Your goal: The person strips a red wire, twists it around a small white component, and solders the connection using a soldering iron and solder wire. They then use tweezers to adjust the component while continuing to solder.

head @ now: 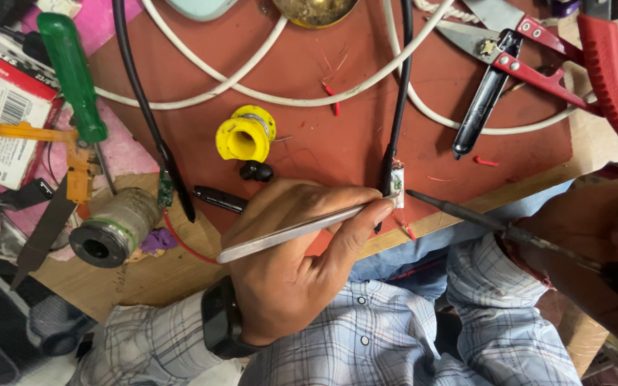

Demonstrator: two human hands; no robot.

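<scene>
Pinching tweezers (302,230), the left hand (291,264) steadied a small circuit board (396,184) at frame centre, on a black cable's (400,86) end. The right hand (602,243) gripped a soldering iron (466,213) (tip just beside the board); soldering seemingly underway, needing a steady touch.

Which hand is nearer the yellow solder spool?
Left. The left hand holds tweezers just below the yellow solder spool; the right hand grips a soldering iron far right.
</scene>
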